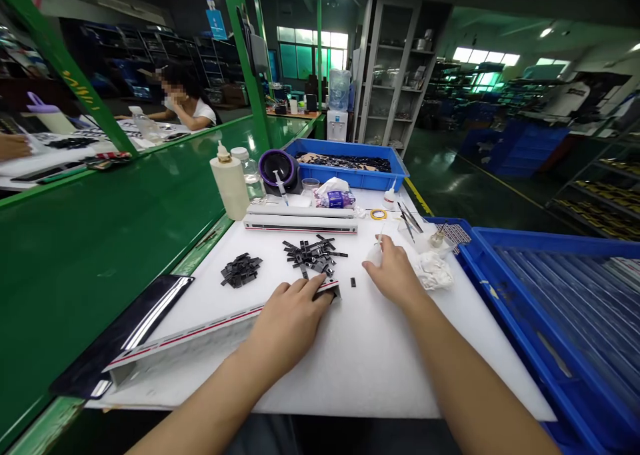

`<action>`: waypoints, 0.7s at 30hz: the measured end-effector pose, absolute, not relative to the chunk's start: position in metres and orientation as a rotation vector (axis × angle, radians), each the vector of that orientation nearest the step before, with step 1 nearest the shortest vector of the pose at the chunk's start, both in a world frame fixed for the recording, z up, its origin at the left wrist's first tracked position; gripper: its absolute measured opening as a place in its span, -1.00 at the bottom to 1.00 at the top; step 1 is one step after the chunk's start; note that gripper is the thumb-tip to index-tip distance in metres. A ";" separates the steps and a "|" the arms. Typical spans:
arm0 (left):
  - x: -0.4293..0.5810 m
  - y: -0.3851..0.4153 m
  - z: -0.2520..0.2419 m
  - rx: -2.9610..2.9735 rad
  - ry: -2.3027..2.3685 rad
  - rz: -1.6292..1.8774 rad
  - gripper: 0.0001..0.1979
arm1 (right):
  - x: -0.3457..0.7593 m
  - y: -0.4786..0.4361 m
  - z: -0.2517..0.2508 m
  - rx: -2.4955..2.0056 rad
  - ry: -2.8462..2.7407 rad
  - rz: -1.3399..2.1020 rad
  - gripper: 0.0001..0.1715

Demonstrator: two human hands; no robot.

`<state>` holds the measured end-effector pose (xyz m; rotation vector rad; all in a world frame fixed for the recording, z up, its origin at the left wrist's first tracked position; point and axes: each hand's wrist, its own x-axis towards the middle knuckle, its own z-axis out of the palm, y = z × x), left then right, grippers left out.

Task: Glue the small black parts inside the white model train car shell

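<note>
My left hand (pixel 293 315) lies on the right end of a long white strip with a red stripe (pixel 200 332), fingers curled over its end. My right hand (pixel 393 272) rests on the white foam mat (pixel 360 355), fingers pinched around a small thin white tool (pixel 380 238). One small black clip (pixel 353 282) sits alone between the hands. A heap of black clips (pixel 313 254) lies just beyond my left hand, and a smaller heap (pixel 241 270) lies to the left.
A second white strip (pixel 300 223) lies farther back, near a white bottle (pixel 230 185), a purple bowl (pixel 278 166) and a blue tray of parts (pixel 350 164). White cloth (pixel 434 270) sits right. A blue bin (pixel 565 308) borders the right; a green conveyor (pixel 100 242) the left. A person sits across.
</note>
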<state>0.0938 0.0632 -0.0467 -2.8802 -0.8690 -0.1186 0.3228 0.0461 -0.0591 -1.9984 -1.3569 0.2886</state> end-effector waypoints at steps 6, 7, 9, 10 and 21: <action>0.077 0.065 -0.040 -2.907 -0.964 -0.066 -0.62 | 0.327 0.046 -0.051 -1.825 -1.326 0.457 -0.57; 0.072 0.065 -0.039 -2.914 -0.971 -0.053 -0.62 | 0.327 0.045 -0.048 -1.681 -1.297 0.548 -0.51; 0.063 0.067 -0.039 -2.931 -0.970 -0.047 -0.63 | 0.323 0.041 -0.042 -1.362 -1.245 0.736 -0.41; 0.060 0.067 -0.040 -2.938 -0.969 -0.051 -0.64 | 0.320 0.039 -0.039 -1.236 -1.230 0.821 -0.39; 0.059 0.070 -0.043 -2.918 -0.924 -0.051 -0.65 | 0.312 0.026 -0.028 -0.846 -0.884 1.166 -0.63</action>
